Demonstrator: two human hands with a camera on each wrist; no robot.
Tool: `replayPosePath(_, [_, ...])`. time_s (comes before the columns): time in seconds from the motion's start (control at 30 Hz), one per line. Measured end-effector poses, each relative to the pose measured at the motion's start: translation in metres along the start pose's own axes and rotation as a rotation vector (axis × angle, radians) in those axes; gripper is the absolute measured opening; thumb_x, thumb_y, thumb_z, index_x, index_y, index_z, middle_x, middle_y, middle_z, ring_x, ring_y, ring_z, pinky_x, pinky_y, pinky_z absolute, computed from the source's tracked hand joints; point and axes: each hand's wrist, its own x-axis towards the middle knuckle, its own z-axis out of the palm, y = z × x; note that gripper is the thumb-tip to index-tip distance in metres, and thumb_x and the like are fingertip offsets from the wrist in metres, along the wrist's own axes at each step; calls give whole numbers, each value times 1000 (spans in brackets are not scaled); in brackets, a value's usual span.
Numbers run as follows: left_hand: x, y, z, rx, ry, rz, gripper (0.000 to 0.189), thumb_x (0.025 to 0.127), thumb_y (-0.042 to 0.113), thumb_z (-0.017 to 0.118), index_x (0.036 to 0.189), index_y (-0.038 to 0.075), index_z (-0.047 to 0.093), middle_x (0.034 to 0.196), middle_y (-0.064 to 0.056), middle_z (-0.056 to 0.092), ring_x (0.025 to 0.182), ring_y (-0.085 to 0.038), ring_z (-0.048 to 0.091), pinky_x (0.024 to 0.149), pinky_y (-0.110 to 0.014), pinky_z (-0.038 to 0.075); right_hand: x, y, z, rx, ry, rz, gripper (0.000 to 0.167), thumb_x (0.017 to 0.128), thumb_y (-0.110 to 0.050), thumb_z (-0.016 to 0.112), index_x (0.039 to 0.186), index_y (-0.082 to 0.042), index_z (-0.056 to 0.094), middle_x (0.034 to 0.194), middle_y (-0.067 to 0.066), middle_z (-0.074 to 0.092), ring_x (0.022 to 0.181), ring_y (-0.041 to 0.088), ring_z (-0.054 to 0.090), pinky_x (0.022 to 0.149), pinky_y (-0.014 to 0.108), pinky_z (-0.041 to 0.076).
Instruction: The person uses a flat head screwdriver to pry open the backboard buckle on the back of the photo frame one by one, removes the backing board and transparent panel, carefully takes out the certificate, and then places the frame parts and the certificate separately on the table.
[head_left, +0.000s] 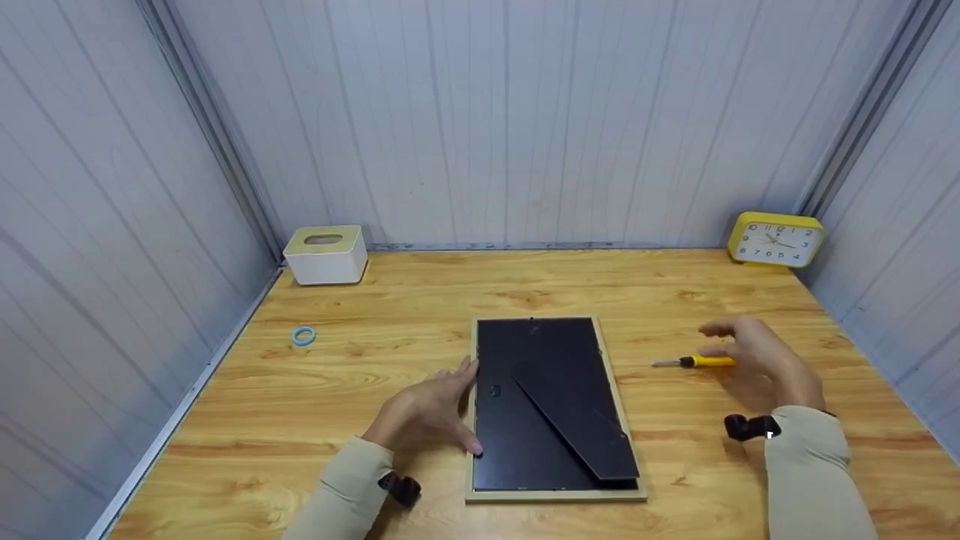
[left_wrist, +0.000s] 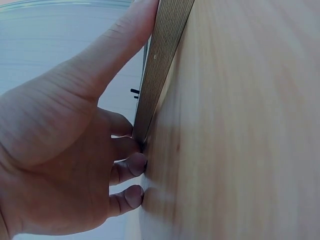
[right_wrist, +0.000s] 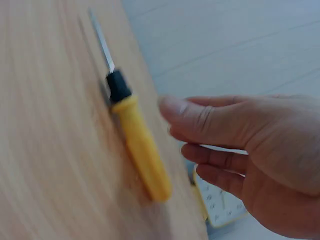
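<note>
Wood-look table [head_left: 360, 465], picture frame [head_left: 566, 405] back-up mid-table, left hand [head_left: 435, 409] spread against its side. Right hand [head_left: 761, 360], loose and empty, hovers by the screwdriver [right_wrist: 124, 102] beyond; probably light, rigid, so I'd grab the yellow handle [right_wrist: 145, 155].

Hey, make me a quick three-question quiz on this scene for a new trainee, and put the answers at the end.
1. Which hand touches the frame?
2. True or false: the screwdriver lies with its tip toward the frame.
3. Fill in the blank: the yellow-rimmed thing in the back right corner is a ____.

Key:
1. The left hand.
2. True.
3. Clock.
</note>
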Motion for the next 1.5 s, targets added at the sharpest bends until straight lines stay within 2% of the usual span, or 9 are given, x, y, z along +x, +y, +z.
replayPosePath(0.1, [-1,0,0,6,0,-3,142,60,63,88,162,13,2,166,-11,-1,148,-44,8,119,-54,16,11,-16,6,-260,68,-163,50,95,-21,71,133,9,58,129,28,60,121,47,53,98,59,44])
replayPosePath(0.23, [-1,1,0,-3,1,-18,143,59,63,88,162,14,2,166,-9,-1,149,-42,7,119,-53,14,22,-37,30,-209,16,-271,49,96,-25,70,130,9,61,122,25,65,112,41,62,94,54,50])
replayPosePath(0.37, [-1,2,0,-18,2,-23,143,59,62,88,162,16,2,167,-7,-1,149,-40,6,119,-53,13,29,-54,57,-152,-95,-355,46,97,-23,69,128,9,62,118,20,68,107,33,65,90,45,54])
replayPosePath(0.5, [-1,2,0,-11,2,-16,143,58,63,89,162,15,2,167,-8,-1,149,-41,6,119,-53,13,29,-67,77,-83,-221,-389,46,95,-24,70,127,8,63,112,15,71,100,27,68,84,39,56])
replayPosePath(0.63, [-1,0,0,-1,-8,-4,142,60,61,89,162,14,2,166,-10,-1,149,-42,7,119,-55,15,27,-76,95,32,-378,-328,45,93,-21,73,126,8,64,108,14,72,93,27,70,80,41,58])
replayPosePath(0.73, [0,0,0,1,-11,8,141,62,60,89,162,12,2,166,-12,0,149,-43,7,118,-56,15,28,-80,106,69,-434,-270,43,91,-19,75,124,7,66,108,14,73,92,26,71,80,42,58])
replayPosePath(1.13, [0,2,0,-6,2,-16,143,59,62,89,162,15,2,166,-10,0,149,-41,6,119,-54,14,29,-85,128,201,-485,-127,47,83,-11,83,122,10,66,105,19,72,92,27,71,78,39,59])
replayPosePath(1.33, [-2,1,2,-21,4,-38,144,57,64,89,163,18,3,167,-5,-1,150,-38,6,119,-53,15,31,-79,137,210,-515,-65,51,81,-8,83,125,10,64,97,13,71,84,19,68,74,35,59])
replayPosePath(1.5, [-2,2,1,-21,13,-33,143,57,63,89,163,18,4,167,-5,0,150,-39,6,119,-53,15,34,-75,139,242,-557,-71,48,84,-6,80,125,12,62,89,6,67,76,13,64,68,29,58])
